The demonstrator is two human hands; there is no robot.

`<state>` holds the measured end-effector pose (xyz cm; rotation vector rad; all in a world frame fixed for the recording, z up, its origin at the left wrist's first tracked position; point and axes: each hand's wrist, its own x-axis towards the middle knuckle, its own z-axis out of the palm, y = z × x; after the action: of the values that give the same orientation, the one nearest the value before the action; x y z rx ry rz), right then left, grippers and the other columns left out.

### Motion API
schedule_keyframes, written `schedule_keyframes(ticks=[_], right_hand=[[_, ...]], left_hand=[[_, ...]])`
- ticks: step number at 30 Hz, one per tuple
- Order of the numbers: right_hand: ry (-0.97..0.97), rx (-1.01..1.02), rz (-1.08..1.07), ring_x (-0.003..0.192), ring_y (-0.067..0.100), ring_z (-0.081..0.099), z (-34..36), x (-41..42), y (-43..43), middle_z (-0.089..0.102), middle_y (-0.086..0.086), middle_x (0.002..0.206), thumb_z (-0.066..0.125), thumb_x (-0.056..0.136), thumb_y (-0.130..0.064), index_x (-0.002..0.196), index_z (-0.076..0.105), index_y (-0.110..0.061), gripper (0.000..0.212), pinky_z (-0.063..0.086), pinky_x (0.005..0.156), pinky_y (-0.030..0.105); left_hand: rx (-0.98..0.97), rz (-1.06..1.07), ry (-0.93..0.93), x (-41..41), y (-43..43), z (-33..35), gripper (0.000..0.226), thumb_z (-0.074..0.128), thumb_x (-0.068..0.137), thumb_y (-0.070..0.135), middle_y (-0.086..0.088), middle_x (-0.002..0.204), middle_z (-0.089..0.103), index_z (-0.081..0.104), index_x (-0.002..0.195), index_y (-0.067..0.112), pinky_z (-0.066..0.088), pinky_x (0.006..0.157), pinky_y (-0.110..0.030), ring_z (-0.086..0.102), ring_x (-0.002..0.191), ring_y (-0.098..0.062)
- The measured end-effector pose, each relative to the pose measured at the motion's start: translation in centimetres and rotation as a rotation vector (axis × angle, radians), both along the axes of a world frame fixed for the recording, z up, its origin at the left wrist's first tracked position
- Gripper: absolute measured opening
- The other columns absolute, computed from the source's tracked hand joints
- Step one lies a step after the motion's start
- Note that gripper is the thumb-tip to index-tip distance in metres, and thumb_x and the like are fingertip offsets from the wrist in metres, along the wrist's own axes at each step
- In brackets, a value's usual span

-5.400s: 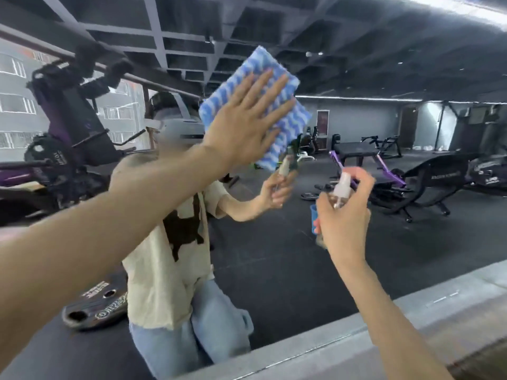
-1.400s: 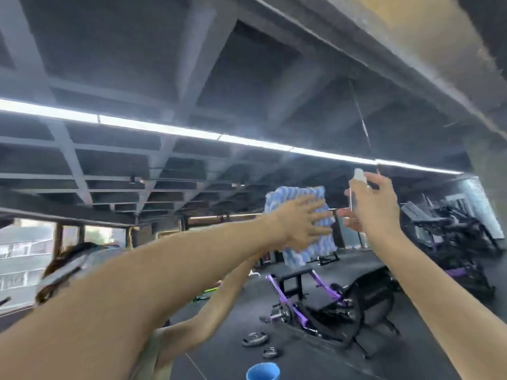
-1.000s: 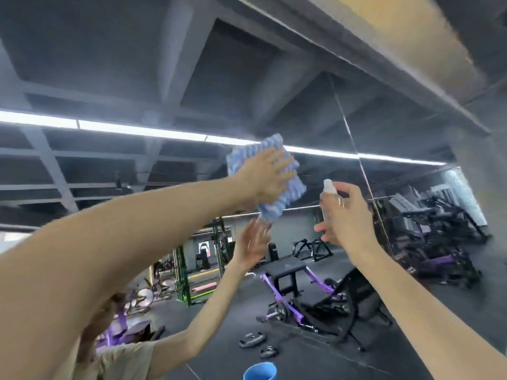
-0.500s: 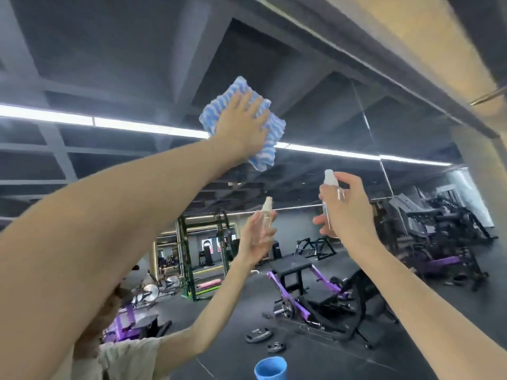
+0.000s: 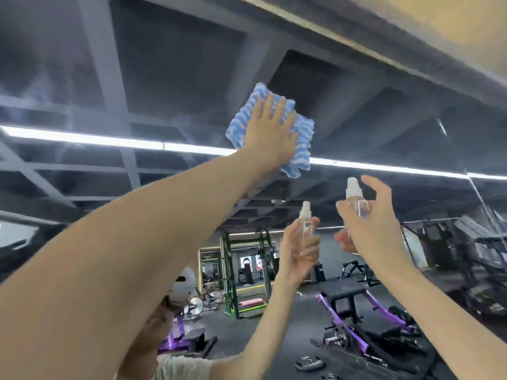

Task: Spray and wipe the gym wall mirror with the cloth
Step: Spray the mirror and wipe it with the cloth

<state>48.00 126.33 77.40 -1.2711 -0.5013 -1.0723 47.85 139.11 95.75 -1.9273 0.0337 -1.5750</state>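
While left hand [image 5: 270,130] lies flat on cloth [image 5: 240,127], fingers straight and slightly spread, palm pushes it against mirror [image 5: 164,64], arm stretched up and forward. Nothing is grasped here, just pressed. Cloth is blue-white striped, folded to a rough square, high on the glass, its lower part across the reflected light strip [image 5: 82,137]. Cloth edges stick out past the hand on the left, top and lower right.

Right hand [image 5: 370,229] is lower and to the right of cloth, apart from it, wrapped round a small clear bottle [image 5: 356,204]. Thumb and lower fingers grip the body. Index finger arches above the white nozzle with its tip off it. Bottle is upright and held off the glass; cannot tell how close.

Just left of the real ones, the mirror shows the reflected hand [image 5: 300,250] holding the reflected bottle [image 5: 306,218]. Glass at upper left looks hazy and smeared. A thin vertical seam [image 5: 478,196] runs down the glass at right.

Reflected gym lower down: green rack [image 5: 233,272], purple bench [image 5: 343,293], weight plate [image 5: 310,362] on dark floor, bikes [image 5: 203,300] beside the rack. Person's reflection sits low at left behind the left arm, with a pale shirt [image 5: 183,367] at the bottom edge.
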Motion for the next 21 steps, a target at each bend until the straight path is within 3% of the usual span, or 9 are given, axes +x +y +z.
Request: schedule_keyframes(ticks=[4,9,12,14,17,19,21], right_hand=[[-0.075,-0.002,0.08,0.049,0.019,0.059,0.2,-1.3,2.8,0.055,-0.008,0.087,0.055,0.094,-0.014,0.128,0.038,-0.038,0.044,0.05,0.044,0.026],[-0.142,-0.069,0.181,0.067,0.023,0.064,-0.2,-3.6,7.4,0.056,-0.008,0.092,0.056,0.095,-0.016,0.132,0.038,-0.033,0.045,0.057,0.062,0.033],[-0.23,-0.141,0.205,0.057,0.002,0.061,-0.7,-4.9,10.0,0.054,-0.009,0.089,0.056,0.096,-0.014,0.131,0.04,-0.029,0.041,0.046,0.051,0.011],[-0.264,-0.182,0.209,0.062,-0.01,0.058,-0.7,-5.7,10.9,0.052,-0.012,0.087,0.057,0.095,-0.014,0.132,0.04,-0.029,0.043,0.043,0.051,0.006],[-0.289,-0.234,0.157,0.067,0.006,0.062,-0.4,-6.8,11.2,0.052,-0.015,0.089,0.057,0.094,-0.016,0.134,0.04,-0.033,0.046,0.05,0.06,0.016],[-0.296,-0.246,0.122,0.066,0.02,0.064,-0.4,-7.4,10.6,0.056,-0.01,0.091,0.058,0.093,-0.016,0.129,0.042,-0.036,0.044,0.056,0.06,0.032],[-0.295,-0.236,0.105,0.057,0.022,0.064,-0.5,-7.8,9.4,0.055,-0.007,0.091,0.057,0.092,-0.014,0.126,0.043,-0.036,0.042,0.053,0.048,0.033]], left_hand=[[-0.109,-0.004,-0.061,-3.9,5.1,-0.7,0.055,0.015,0.104,0.04,-0.007,0.163,-0.002,0.007,0.155,0.022,-0.008,0.119,-0.043,-0.007,0.149,-0.029],[-0.269,-0.031,-0.199,-10.3,13.8,-1.2,0.056,0.019,0.104,0.04,-0.009,0.163,0.002,0.012,0.156,0.021,-0.005,0.12,-0.042,-0.002,0.149,-0.029],[-0.375,-0.033,-0.305,-13.6,18.4,-2.1,0.056,0.02,0.104,0.039,-0.01,0.162,0.003,0.012,0.155,0.019,-0.004,0.12,-0.044,-0.002,0.149,-0.031],[-0.435,-0.017,-0.351,-14.9,19.9,-2.6,0.056,0.02,0.104,0.038,-0.011,0.162,0.003,0.012,0.155,0.018,-0.004,0.12,-0.046,-0.002,0.149,-0.032],[-0.493,-0.021,-0.365,-14.4,19.1,-3.6,0.058,0.015,0.101,0.037,-0.013,0.162,0.003,0.013,0.155,0.017,-0.006,0.119,-0.047,-0.002,0.148,-0.034],[-0.339,-0.029,-0.274,-12.6,16.5,-5.7,0.068,0.002,0.092,0.04,-0.012,0.162,0.007,0.018,0.154,0.019,-0.006,0.118,-0.047,0.002,0.148,-0.034],[-0.099,0.004,-0.068,-10.2,13.1,-9.3,0.059,0.006,0.098,0.042,-0.007,0.163,0.003,0.014,0.155,0.027,-0.007,0.118,-0.045,-0.001,0.149,-0.03]])
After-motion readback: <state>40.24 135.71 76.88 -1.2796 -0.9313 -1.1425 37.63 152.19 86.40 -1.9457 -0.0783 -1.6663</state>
